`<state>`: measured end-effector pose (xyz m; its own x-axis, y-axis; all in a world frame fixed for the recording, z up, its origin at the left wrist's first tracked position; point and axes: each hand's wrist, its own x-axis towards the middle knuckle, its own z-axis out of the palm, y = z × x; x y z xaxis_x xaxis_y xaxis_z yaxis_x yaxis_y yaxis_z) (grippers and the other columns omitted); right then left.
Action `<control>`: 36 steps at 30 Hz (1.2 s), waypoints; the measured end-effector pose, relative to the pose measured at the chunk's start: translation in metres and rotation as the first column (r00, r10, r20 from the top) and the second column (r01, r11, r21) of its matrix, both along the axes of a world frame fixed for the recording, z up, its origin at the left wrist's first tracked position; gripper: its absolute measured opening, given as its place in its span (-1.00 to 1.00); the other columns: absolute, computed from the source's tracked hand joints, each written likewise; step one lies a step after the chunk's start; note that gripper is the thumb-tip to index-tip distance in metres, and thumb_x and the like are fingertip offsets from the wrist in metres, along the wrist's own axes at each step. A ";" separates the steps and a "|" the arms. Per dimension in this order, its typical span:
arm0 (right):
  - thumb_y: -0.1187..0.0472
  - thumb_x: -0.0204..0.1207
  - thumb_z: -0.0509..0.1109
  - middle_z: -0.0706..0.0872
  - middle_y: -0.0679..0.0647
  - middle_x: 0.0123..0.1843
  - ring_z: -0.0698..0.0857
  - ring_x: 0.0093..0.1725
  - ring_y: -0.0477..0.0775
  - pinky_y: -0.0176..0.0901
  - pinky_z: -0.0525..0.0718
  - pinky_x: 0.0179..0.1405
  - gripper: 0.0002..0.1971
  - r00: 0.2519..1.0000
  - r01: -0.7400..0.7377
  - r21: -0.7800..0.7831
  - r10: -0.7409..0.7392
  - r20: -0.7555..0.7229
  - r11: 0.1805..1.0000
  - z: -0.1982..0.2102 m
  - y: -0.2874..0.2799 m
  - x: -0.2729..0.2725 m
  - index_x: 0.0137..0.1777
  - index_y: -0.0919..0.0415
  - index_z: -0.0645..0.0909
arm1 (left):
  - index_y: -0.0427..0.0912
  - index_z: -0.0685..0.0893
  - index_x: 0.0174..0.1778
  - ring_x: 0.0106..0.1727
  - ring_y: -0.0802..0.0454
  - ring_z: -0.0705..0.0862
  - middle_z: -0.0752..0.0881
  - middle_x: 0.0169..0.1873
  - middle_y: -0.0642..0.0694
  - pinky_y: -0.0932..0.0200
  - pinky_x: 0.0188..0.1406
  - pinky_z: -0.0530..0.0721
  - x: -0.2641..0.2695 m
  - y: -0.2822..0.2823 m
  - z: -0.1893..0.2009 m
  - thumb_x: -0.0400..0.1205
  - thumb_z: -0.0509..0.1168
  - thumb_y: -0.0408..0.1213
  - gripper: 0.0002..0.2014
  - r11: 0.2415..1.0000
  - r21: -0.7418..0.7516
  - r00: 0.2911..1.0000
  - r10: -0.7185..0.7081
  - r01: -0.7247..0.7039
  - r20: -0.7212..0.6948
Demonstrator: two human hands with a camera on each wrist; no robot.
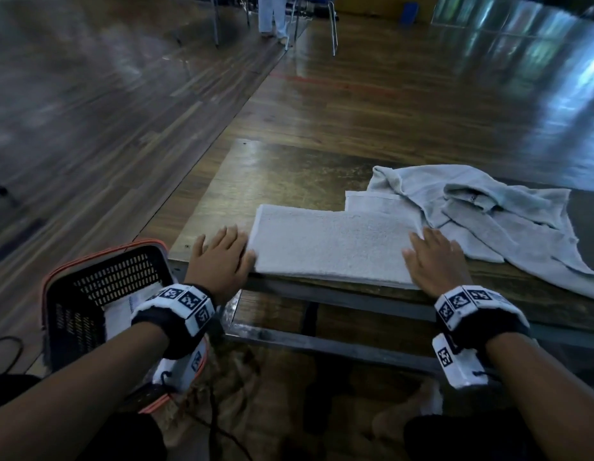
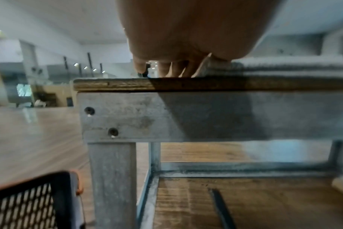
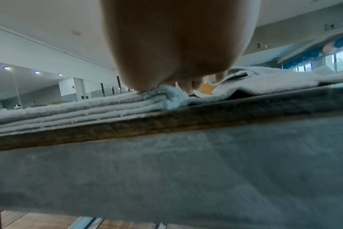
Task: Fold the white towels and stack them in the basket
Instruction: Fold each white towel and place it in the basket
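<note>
A folded white towel (image 1: 329,246) lies as a long strip along the near edge of the wooden table (image 1: 289,174); its stacked layers (image 3: 68,111) show in the right wrist view. My left hand (image 1: 222,257) lies flat on the table at the strip's left end, thumb touching the towel edge (image 2: 221,65). My right hand (image 1: 435,261) rests flat on the strip's right end. Several unfolded towels (image 1: 488,211) lie crumpled to the right. The black basket (image 1: 99,294) with an orange rim stands on the floor at the left, with a folded towel (image 1: 122,311) inside.
The table has a grey metal frame and leg (image 2: 112,178) right beside the basket corner (image 2: 29,201). A person's legs (image 1: 272,15) and chair legs (image 1: 332,31) stand far back on the wooden floor. A dark cable (image 1: 6,347) runs on the floor at the left.
</note>
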<state>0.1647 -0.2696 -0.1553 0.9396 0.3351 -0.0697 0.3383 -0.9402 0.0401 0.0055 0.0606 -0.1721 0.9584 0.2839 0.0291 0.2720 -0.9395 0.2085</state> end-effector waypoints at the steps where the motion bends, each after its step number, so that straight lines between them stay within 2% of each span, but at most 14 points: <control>1: -0.02 0.67 -0.02 0.23 0.22 0.62 0.18 0.61 0.21 0.20 0.16 0.57 -0.50 0.999 -0.001 0.009 0.000 0.040 1.000 0.006 0.008 0.003 0.52 0.20 0.30 | -0.05 0.41 0.44 0.55 -0.04 0.31 0.42 0.50 -0.09 -0.15 0.55 0.10 -0.004 0.000 0.005 0.69 -0.04 0.02 -0.56 0.999 -0.042 0.998 0.036 -0.034 0.051; 6: 0.07 0.60 0.12 0.59 0.24 0.37 0.48 0.38 0.29 0.12 0.37 0.36 -0.63 0.993 -0.051 0.245 0.023 0.114 0.968 0.040 0.089 0.012 0.28 0.15 0.61 | -0.04 0.62 -0.05 -0.07 -0.08 0.69 0.72 -0.15 -0.04 -0.02 0.00 0.68 -0.010 -0.004 0.026 0.60 0.21 0.00 -0.79 0.922 -0.352 0.977 0.198 -0.159 0.079; 9: 0.12 0.61 0.08 0.70 0.21 0.18 0.58 0.21 0.28 0.09 0.43 0.19 -0.67 0.971 -0.237 0.236 0.226 0.074 0.942 0.048 0.147 0.003 0.06 0.17 0.68 | -0.08 0.63 -0.19 -0.11 -0.13 0.71 0.74 -0.21 -0.09 0.00 -0.07 0.71 -0.005 -0.003 0.030 0.54 0.31 -0.01 -0.80 0.870 -0.437 0.965 0.261 -0.229 0.014; 13: 0.07 0.64 0.09 0.65 0.08 0.27 0.50 0.31 0.18 0.06 0.31 0.29 -0.72 0.910 -0.412 0.200 0.410 0.051 0.889 0.046 0.207 -0.009 0.16 0.05 0.61 | -0.32 0.63 -0.49 -0.28 -0.25 0.69 0.52 -0.56 -0.16 0.08 -0.35 0.52 0.006 0.001 0.033 0.51 0.35 -0.02 -0.58 0.909 -0.367 0.978 0.162 -0.200 -0.132; 17: 0.07 0.64 0.14 0.51 0.08 0.47 0.39 0.50 0.13 0.14 0.19 0.50 -0.63 0.898 -0.409 0.191 0.430 -0.088 0.892 0.045 0.237 -0.001 0.42 0.03 0.43 | -0.17 0.39 -0.56 -0.15 -0.30 0.69 0.39 -0.55 -0.09 -0.08 -0.17 0.66 0.015 0.000 0.031 0.51 0.33 -0.02 -0.57 0.902 -0.370 0.961 0.140 -0.223 -0.237; 20: 0.04 0.63 0.17 0.46 0.16 0.50 0.36 0.52 0.20 0.14 0.22 0.53 -0.54 0.874 -0.380 0.077 0.385 -0.296 0.922 0.043 0.250 0.006 0.50 0.17 0.36 | -0.21 0.46 -0.55 -0.34 -0.19 0.59 0.46 -0.56 -0.09 0.06 -0.34 0.53 0.017 0.000 0.030 0.47 0.37 -0.09 -0.62 0.857 -0.449 0.956 0.149 -0.253 -0.254; 22: 0.03 0.60 0.24 0.61 0.22 0.26 0.53 0.31 0.22 0.09 0.43 0.37 -0.61 0.860 -0.386 0.056 0.381 -0.339 0.921 0.043 0.257 0.010 0.27 0.29 0.55 | -0.23 0.55 -0.52 -0.38 -0.09 0.55 0.50 -0.58 -0.08 0.15 -0.36 0.46 0.017 0.000 0.028 0.43 0.39 -0.15 -0.70 0.821 -0.503 0.955 0.160 -0.269 -0.250; 23: 0.03 0.58 0.27 0.65 0.21 -0.01 0.61 0.04 0.17 -0.02 0.55 0.09 -0.69 0.848 -0.400 0.073 0.399 -0.349 0.914 0.044 0.258 0.011 0.01 0.32 0.62 | -0.23 0.57 -0.51 -0.38 -0.07 0.55 0.51 -0.58 -0.07 0.16 -0.35 0.46 0.017 0.000 0.029 0.42 0.40 -0.15 -0.72 0.807 -0.522 0.954 0.162 -0.276 -0.254; 25: 0.07 0.56 0.32 0.47 0.10 -0.36 0.48 -0.31 0.08 -0.15 0.39 -0.36 -0.70 0.828 -0.418 0.121 0.432 -0.356 0.901 0.048 0.260 0.012 -0.34 0.23 0.49 | -0.22 0.55 -0.53 -0.38 -0.06 0.54 0.52 -0.58 -0.07 0.17 -0.35 0.46 0.015 0.000 0.030 0.43 0.38 -0.14 -0.70 0.793 -0.543 0.954 0.159 -0.276 -0.253; 27: 0.10 0.52 0.37 0.51 0.02 -0.27 0.52 -0.15 0.09 -0.13 0.42 -0.19 -0.84 0.827 -0.378 0.260 0.450 -0.337 0.889 0.053 0.261 0.012 -0.16 0.20 0.59 | -0.22 0.54 -0.46 -0.34 -0.07 0.55 0.57 -0.49 -0.11 0.17 -0.34 0.45 0.015 0.001 0.036 0.46 0.37 -0.13 -0.73 0.784 -0.559 0.959 0.167 -0.270 -0.230; 29: 0.11 0.49 0.40 0.49 -0.09 -0.27 0.50 -0.07 0.06 -0.04 0.32 0.00 -0.88 0.854 -0.312 0.477 0.462 -0.237 0.821 0.059 0.264 0.012 -0.05 0.10 0.58 | -0.20 0.52 -0.23 -0.26 -0.08 0.53 0.59 -0.31 -0.13 0.15 -0.35 0.43 0.014 0.009 0.048 0.48 0.36 -0.14 -0.79 0.777 -0.562 0.958 0.255 -0.283 -0.130; 32: 0.14 0.47 0.42 0.51 -0.06 -0.28 0.49 -0.13 0.04 0.03 0.38 0.07 -0.87 0.910 -0.231 0.766 0.412 -0.048 0.599 0.076 0.264 0.012 -0.09 0.13 0.54 | -0.14 0.44 -0.09 -0.24 -0.10 0.52 0.55 -0.26 -0.08 0.07 -0.24 0.51 0.011 0.030 0.074 0.49 0.32 -0.22 -0.80 0.792 -0.549 0.893 0.418 -0.268 0.167; 34: 0.22 0.44 0.45 0.56 0.08 -0.18 0.51 -0.16 0.04 -0.04 0.49 0.00 -0.85 0.915 -0.173 0.892 0.403 -0.011 0.417 0.087 0.257 0.014 -0.08 0.23 0.55 | -0.10 0.46 -0.04 -0.21 -0.06 0.57 0.57 -0.26 0.00 0.07 -0.18 0.58 0.008 0.043 0.092 0.50 0.31 -0.29 -0.82 0.808 -0.560 0.821 0.439 -0.183 0.365; 36: 0.30 0.44 0.45 0.56 0.11 -0.19 0.52 -0.19 0.03 -0.13 0.51 -0.13 -0.86 0.900 -0.122 0.941 0.434 -0.029 0.317 0.092 0.246 0.016 -0.10 0.24 0.53 | -0.05 0.50 -0.03 -0.26 0.12 0.58 0.60 -0.24 0.08 0.24 -0.25 0.55 0.005 0.048 0.104 0.50 0.33 -0.34 -0.80 0.819 -0.565 0.785 0.411 -0.094 0.464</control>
